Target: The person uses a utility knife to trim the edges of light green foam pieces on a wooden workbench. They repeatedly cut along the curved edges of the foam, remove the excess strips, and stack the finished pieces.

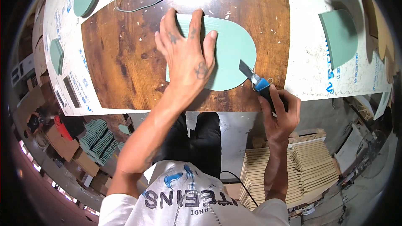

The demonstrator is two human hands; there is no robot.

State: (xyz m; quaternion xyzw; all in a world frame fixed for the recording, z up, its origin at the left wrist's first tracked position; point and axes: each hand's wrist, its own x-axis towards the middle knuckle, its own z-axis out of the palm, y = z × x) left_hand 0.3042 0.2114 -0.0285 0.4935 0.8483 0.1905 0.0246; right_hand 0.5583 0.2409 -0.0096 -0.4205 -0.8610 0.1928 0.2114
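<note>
A rounded, flat light-green foam-like piece [230, 50] lies on the brown wood-grain board in front of me. My left hand [186, 52] presses on its left part with the fingers spread, hiding some of it. In my right hand [279, 111] is a utility knife [262, 86] with a blue and black body, my fingers wrapped round the handle. Its dark blade slants over the lower right edge of the green piece; whether it touches cannot be told. A thin loop of wire or string hangs about the knife's front.
Small pale scraps dot the wood-grain board [125, 58], which rests on a white table [310, 58]. Other green pieces lie at the right [341, 37], the upper left and the left edge. A thin grey cord [144, 7] curls near the top. Stacked slats [293, 163] stand below right.
</note>
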